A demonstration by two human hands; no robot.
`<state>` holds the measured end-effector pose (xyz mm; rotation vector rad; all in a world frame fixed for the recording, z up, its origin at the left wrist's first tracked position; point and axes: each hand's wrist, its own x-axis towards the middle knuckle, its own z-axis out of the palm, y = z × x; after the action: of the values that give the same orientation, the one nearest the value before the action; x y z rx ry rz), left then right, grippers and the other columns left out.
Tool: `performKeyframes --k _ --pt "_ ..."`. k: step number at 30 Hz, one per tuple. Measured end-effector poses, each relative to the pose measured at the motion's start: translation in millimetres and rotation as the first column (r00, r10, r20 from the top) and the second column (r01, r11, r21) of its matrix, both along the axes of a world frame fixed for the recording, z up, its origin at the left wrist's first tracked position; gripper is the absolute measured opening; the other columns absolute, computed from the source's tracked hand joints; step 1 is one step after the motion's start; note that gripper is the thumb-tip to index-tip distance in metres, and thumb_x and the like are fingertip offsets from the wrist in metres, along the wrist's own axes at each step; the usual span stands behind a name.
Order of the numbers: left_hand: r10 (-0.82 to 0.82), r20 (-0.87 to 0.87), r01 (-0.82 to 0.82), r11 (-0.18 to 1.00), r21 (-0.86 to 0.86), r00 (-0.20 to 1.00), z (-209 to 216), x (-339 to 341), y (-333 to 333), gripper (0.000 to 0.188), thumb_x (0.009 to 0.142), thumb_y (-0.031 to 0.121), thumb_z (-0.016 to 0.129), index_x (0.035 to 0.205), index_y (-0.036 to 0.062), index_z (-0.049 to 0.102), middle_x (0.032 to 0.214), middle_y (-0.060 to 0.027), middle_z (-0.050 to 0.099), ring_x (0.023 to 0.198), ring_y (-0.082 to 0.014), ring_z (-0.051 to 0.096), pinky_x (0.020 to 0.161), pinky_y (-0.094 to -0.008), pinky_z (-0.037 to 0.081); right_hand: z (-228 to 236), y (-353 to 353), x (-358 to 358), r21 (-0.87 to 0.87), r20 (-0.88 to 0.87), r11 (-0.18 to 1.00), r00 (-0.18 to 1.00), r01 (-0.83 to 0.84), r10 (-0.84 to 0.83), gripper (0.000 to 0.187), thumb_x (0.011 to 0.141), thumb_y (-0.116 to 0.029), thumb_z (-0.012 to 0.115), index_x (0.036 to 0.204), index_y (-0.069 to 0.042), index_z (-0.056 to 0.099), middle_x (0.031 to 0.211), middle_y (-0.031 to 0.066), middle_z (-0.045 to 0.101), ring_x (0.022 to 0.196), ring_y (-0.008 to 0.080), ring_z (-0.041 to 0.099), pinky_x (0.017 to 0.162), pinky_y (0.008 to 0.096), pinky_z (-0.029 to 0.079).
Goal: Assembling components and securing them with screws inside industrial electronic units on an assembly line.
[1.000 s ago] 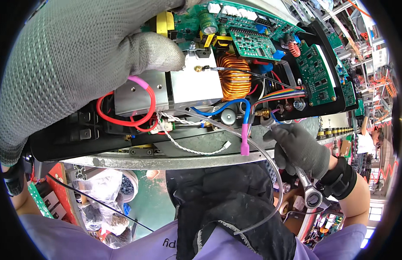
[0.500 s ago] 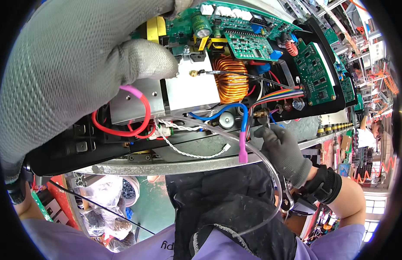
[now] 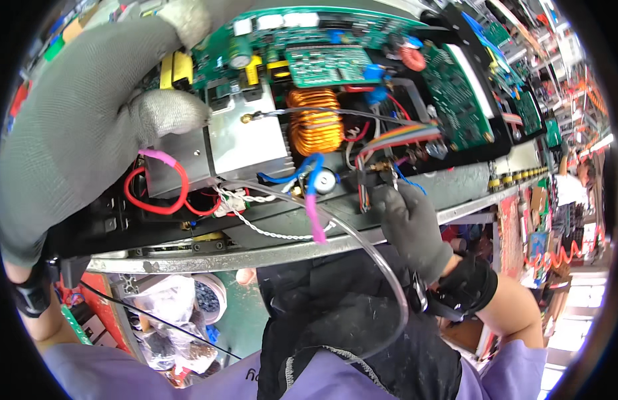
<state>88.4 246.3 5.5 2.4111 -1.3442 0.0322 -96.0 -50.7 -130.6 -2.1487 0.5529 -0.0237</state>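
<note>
A black-framed electronic unit carries a green circuit board (image 3: 329, 63), a bright metal block (image 3: 245, 143) and a copper-wound coil (image 3: 315, 121). My left hand (image 3: 89, 127), in a grey glove, lies over the unit's left part. Its thumb rests by the metal block and its other fingers reach toward the back, spread from the thumb. At the front right my gloved right hand (image 3: 413, 223) is closed round a metal wrench (image 3: 420, 293); one end sticks out below the fist. The wrench's upper tip meets a brass fitting (image 3: 383, 165), partly hidden by wires.
A clear hose (image 3: 382, 270) loops down from the unit over my apron. Red wire (image 3: 145, 208), blue wire with a pink sleeve (image 3: 313, 213) and white twisted wire (image 3: 269, 233) hang at the front. The metal bench edge (image 3: 235, 257) runs below; a bucket (image 3: 212, 297) stands underneath.
The view has shifted, so the unit appears further left and somewhat blurred. My left thumb stays by the metal block. My right hand remains at the brass fitting, the wrench's lower end slightly turned.
</note>
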Motion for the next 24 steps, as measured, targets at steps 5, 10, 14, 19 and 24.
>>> performKeyframes --k 5,10,14,19,24 --pt "0.057 -0.038 -0.054 0.995 0.081 0.998 20 -12 -21 0.075 0.080 0.003 0.063 0.149 0.0149 0.037 0.097 -0.0231 0.063 0.086 -0.0358 0.061 0.078 -0.0403 0.048 22 -8 -3 0.248 -0.198 0.966 0.980 0.071 -0.021 0.030 0.099 -0.023 0.046 0.084 0.000 0.057 0.058 0.0039 0.051 0.046 0.0157 0.048 0.045 0.0331 0.040" --pt "-0.102 0.120 0.096 0.994 0.055 0.988 22 -10 -25 0.076 0.081 0.013 0.071 0.149 0.0207 0.038 0.106 -0.0240 0.063 0.096 -0.0426 0.061 0.082 -0.0454 0.049 54 -12 -21 0.288 -0.327 0.957 0.938 -0.020 0.118 0.026 0.098 -0.023 0.046 0.086 -0.001 0.054 0.057 0.0028 0.050 0.043 0.0136 0.049 0.038 0.0328 0.040" --pt "0.055 0.114 -0.073 0.984 0.162 0.992 30 -21 -26 0.077 0.078 0.013 0.072 0.148 0.0178 0.040 0.112 -0.0230 0.061 0.099 -0.0417 0.060 0.084 -0.0457 0.048 51 -12 -31 0.508 -0.197 0.851 0.944 -0.132 0.264 0.019 0.101 -0.022 0.043 0.102 -0.005 0.051 0.061 0.0021 0.051 0.051 0.0100 0.051 0.043 0.0290 0.039" --pt "0.170 0.558 -0.308 0.938 0.162 0.812 41 -91 -68 0.059 0.068 0.009 0.075 0.126 0.0113 0.061 0.112 -0.0146 0.060 0.099 -0.0337 0.062 0.083 -0.0423 0.051 51 -27 -31 0.308 -0.227 0.917 0.917 -0.253 0.329 0.018 0.101 -0.020 0.045 0.110 -0.005 0.049 0.060 0.0008 0.045 0.049 0.0119 0.047 0.044 0.0319 0.038" --pt "0.025 0.210 -0.028 1.000 0.010 0.977 -37 -145 -140 0.042 0.068 0.013 0.073 0.109 0.0104 0.067 0.108 -0.0108 0.063 0.092 -0.0282 0.062 0.073 -0.0409 0.050 58 -39 -38 0.706 -0.222 0.692 0.881 -0.151 0.418 0.025 0.101 -0.017 0.044 0.120 -0.003 0.051 0.063 -0.0005 0.044 0.054 0.0088 0.045 0.049 0.0281 0.039"
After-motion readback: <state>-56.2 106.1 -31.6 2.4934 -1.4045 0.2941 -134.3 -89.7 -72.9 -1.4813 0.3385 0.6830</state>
